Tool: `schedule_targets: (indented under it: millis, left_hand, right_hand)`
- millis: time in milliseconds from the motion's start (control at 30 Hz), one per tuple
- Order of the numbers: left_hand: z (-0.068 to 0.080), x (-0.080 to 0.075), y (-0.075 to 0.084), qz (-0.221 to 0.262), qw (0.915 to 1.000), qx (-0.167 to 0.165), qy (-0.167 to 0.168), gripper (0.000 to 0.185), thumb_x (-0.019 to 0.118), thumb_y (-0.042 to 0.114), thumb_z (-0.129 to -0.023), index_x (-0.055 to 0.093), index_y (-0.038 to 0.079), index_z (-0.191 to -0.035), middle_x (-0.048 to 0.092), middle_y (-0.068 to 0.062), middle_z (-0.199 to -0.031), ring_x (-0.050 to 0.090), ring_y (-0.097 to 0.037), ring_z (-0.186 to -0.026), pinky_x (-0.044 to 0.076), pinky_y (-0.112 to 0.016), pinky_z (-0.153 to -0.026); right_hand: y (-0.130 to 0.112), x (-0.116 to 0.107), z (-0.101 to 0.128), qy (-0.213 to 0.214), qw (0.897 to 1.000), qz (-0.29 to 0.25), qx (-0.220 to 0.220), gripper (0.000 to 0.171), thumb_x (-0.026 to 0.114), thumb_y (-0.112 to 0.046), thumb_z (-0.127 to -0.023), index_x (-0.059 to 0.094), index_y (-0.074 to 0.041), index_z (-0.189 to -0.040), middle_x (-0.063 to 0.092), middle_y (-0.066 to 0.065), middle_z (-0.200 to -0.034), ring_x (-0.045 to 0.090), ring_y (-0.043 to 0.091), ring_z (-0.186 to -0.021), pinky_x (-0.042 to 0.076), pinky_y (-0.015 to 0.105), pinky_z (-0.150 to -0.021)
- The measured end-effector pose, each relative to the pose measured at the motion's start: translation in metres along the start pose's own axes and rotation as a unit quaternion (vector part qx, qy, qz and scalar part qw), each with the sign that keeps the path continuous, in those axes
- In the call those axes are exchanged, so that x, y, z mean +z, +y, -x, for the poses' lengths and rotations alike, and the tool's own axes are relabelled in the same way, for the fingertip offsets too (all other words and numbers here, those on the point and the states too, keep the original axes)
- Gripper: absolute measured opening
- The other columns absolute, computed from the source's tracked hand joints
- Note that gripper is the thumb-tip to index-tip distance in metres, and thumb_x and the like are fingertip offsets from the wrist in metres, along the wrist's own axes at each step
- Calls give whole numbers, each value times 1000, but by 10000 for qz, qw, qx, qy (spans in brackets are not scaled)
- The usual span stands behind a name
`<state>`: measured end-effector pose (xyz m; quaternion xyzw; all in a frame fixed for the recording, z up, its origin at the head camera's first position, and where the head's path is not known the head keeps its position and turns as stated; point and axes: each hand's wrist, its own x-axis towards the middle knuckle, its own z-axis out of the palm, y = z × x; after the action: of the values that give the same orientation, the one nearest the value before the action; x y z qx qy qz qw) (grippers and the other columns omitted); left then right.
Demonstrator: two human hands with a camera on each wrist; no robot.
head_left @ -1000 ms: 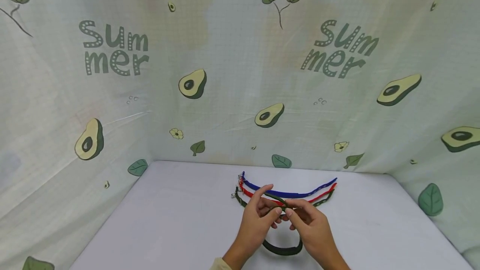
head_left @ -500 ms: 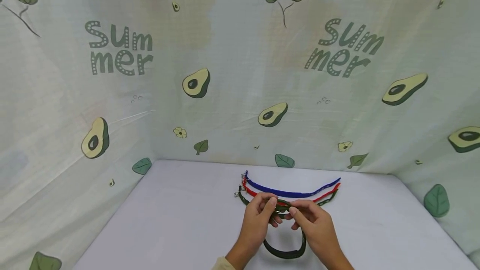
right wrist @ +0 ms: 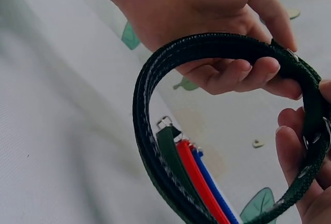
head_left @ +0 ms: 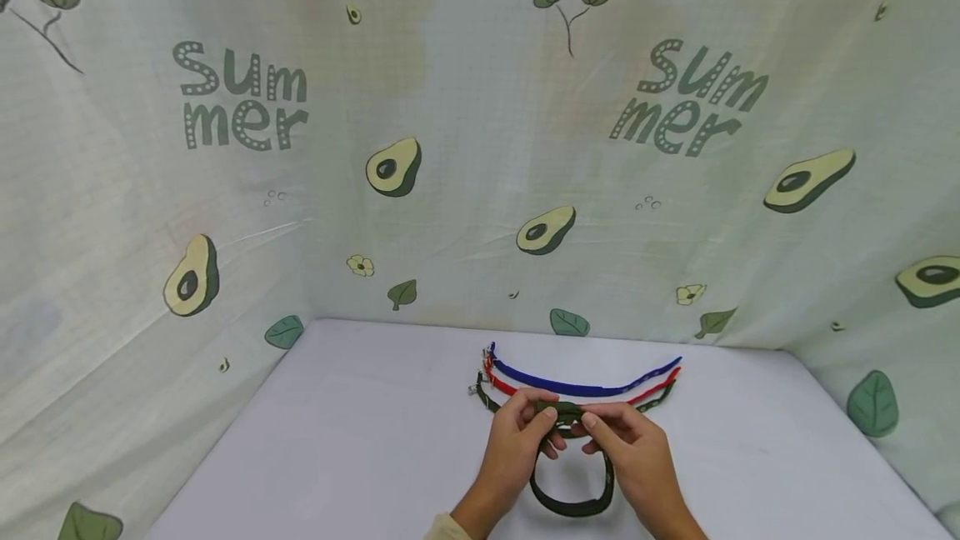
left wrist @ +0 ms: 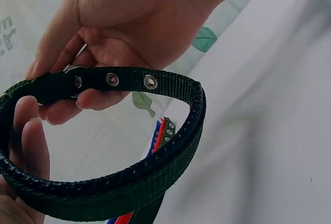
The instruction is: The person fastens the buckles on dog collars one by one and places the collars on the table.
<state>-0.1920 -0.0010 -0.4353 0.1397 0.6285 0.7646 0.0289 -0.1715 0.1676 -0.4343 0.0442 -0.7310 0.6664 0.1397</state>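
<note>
Lowered slightly since the earlier frame, left hand point(head_left: 520, 433) and right hand point(head_left: 628, 444) pinched the looped dark green collar point(head_left: 572, 497) at its buckle end, at 6 o'clock from three flat collars point(head_left: 577, 388), apparently fastening; next, seating the strap.

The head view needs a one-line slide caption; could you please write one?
Both hands, left hand and right hand, hold a looped dark green collar above the white table.

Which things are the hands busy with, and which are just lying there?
Busy with:
looped green collar, held by the left hand and right hand.

Just lying there:
blue collar, red collar, flat green collar, white table.
</note>
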Motion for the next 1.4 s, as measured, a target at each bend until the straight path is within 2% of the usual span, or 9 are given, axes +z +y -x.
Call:
schedule_targets:
  millis: [133,267,400,567,700,900,1100,1267,1400]
  left_hand:
    - [0,3,-2,-134,9998,-21,-169,22,61,14,-100,61,4,-119,69,-9,-94,66,-16,-70,55,-23,-61]
    - [-1,5,-5,-522,9981,29,-319,30,67,18,-97,61,9,-126,70,-5,-99,68,-17,-74,55,-24,-62]
    - [-1,5,-7,-688,9973,11,-239,34,70,16,-95,62,16,-127,69,-2,-100,69,-20,-77,56,-25,-63]
    - [-1,2,-6,-410,9991,10,-82,36,70,16,-95,60,12,-129,69,-5,-101,68,-20,-75,56,-25,-63]
    - [-1,0,-5,-208,9997,-87,54,39,71,15,-94,58,9,-130,71,-8,-101,67,-19,-73,56,-24,-63]
    - [-1,0,-5,-398,9991,-55,116,37,73,18,-93,60,7,-126,72,-3,-101,68,-22,-76,57,-27,-66]
    - [1,1,-6,-491,9987,-29,-101,25,73,18,-93,67,8,-114,74,-3,-97,69,-17,-73,57,-26,-67]
    - [2,2,-4,-463,9982,44,-377,23,73,17,-93,70,8,-114,74,-3,-97,70,-15,-73,57,-25,-67]
    - [3,4,-3,-534,9976,78,-426,24,73,17,-93,70,9,-115,74,-2,-95,70,-14,-72,56,-24,-67]
  right_hand:
    - [-1,-3,-2,113,9999,-39,57,22,72,-16,-94,69,3,-105,73,14,-98,72,24,-84,59,34,-70]
    - [-1,-5,-3,372,9990,-180,179,24,74,-17,-92,69,5,-103,72,13,-101,70,26,-80,59,33,-71]
    - [1,-4,-4,458,9978,-438,218,25,74,-14,-92,67,8,-103,72,13,-104,70,29,-80,59,34,-71]
    - [2,-3,-2,306,9981,-465,265,24,72,-15,-94,66,6,-103,71,12,-110,72,27,-86,60,40,-67]
    - [0,-4,1,15,9980,-514,355,24,69,-14,-96,63,6,-106,70,17,-111,73,28,-85,60,42,-64]
    - [-5,-8,0,-396,9981,-443,187,21,66,-6,-96,62,6,-112,66,22,-111,73,30,-84,60,42,-65]
    - [-5,-11,-2,-375,9992,-48,142,19,70,-10,-94,68,2,-109,67,17,-108,71,27,-82,60,40,-66]
    - [-5,-13,-3,-359,9993,-19,112,22,71,-14,-94,69,0,-112,68,20,-108,71,26,-82,60,40,-64]
    - [-5,-13,-2,-328,9994,72,-44,26,70,-13,-95,69,-2,-118,69,21,-106,72,24,-81,60,38,-63]
